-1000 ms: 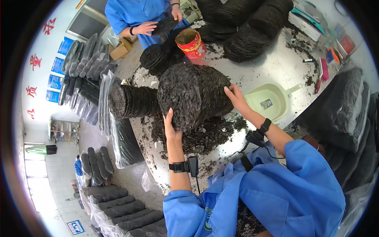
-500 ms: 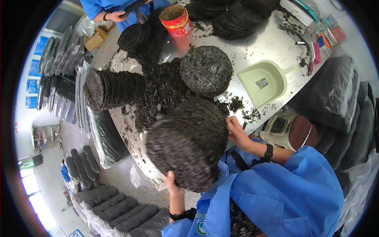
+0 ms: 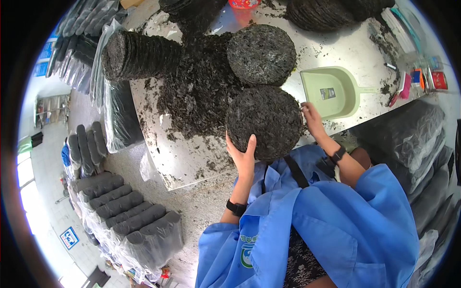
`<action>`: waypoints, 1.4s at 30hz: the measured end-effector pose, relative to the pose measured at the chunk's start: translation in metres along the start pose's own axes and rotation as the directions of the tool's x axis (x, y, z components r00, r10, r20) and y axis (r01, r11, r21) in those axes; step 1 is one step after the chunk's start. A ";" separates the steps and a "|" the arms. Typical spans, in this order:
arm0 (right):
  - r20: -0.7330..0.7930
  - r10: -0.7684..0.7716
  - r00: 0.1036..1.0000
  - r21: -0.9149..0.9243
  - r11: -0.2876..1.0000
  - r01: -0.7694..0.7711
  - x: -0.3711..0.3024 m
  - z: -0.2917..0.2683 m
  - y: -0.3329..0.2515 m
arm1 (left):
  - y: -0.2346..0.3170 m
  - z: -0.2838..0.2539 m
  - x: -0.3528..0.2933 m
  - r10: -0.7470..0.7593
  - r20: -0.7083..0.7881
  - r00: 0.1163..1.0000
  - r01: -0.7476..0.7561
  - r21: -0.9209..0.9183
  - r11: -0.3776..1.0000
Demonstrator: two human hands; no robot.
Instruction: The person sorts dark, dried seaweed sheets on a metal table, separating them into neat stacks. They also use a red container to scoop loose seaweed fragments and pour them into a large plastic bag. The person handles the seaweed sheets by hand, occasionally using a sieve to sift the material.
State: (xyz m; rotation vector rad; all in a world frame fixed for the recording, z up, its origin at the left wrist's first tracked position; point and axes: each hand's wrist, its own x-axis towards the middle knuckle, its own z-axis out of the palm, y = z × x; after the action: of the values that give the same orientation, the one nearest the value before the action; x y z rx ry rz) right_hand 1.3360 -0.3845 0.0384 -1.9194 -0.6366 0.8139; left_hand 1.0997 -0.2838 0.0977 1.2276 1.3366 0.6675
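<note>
Both hands grasp 1 dark round disc [image 3: 264,122] at frame centre: left hand [image 3: 244,154] under its edge, right hand [image 3: 311,116] at its side. A second disc [image 3: 261,54] already lies above it; loose crumbs [image 3: 197,96] remain on the table [image 3: 182,163].

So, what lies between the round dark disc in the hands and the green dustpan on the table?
In the head view, only the right hand lies there, its fingers on the edge of the disc, close to the green dustpan. Little bare table shows between them.
</note>
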 end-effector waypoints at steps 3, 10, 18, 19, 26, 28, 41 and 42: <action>0.020 -0.514 0.857 -0.222 0.834 0.505 -0.033 -0.042 -0.071 | 0.005 0.005 -0.002 0.123 -0.078 0.989 -0.099 0.265 0.959; 0.686 -0.570 0.451 -0.411 0.208 0.888 -0.048 -0.022 -0.124 | 0.031 0.001 0.004 0.384 -0.090 0.919 -0.316 0.416 0.853; 0.649 -0.651 0.393 -0.337 0.218 0.916 -0.038 -0.023 -0.118 | 0.038 -0.034 0.018 0.102 0.060 0.993 -0.096 -0.103 0.990; 0.575 -0.617 0.538 -0.351 0.408 0.843 -0.039 -0.026 -0.118 | 0.034 -0.036 0.019 0.138 0.049 0.989 -0.138 -0.018 0.990; -0.393 -0.264 0.881 0.184 0.916 0.356 -0.003 -0.055 -0.141 | 0.031 -0.041 0.031 0.314 0.151 0.937 -0.348 0.434 0.831; -0.412 -0.166 0.896 0.439 0.825 0.355 0.010 -0.070 -0.135 | 0.037 -0.040 0.032 0.321 0.149 0.935 -0.354 0.373 0.857; 0.089 -0.764 0.639 -0.454 0.540 0.709 -0.044 -0.066 -0.148 | 0.055 -0.030 0.033 -0.123 0.376 0.918 0.257 -0.329 0.909; 0.263 -0.787 0.558 -0.474 0.398 0.785 -0.050 -0.051 -0.159 | 0.070 -0.026 0.031 -0.141 0.391 0.910 0.303 -0.391 0.869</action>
State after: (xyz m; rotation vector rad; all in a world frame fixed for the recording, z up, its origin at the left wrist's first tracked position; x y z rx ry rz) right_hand 1.3266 -0.3791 0.2123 -1.7384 -1.7757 -0.0392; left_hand 1.1000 -0.2278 0.1556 0.7559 0.9380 0.5168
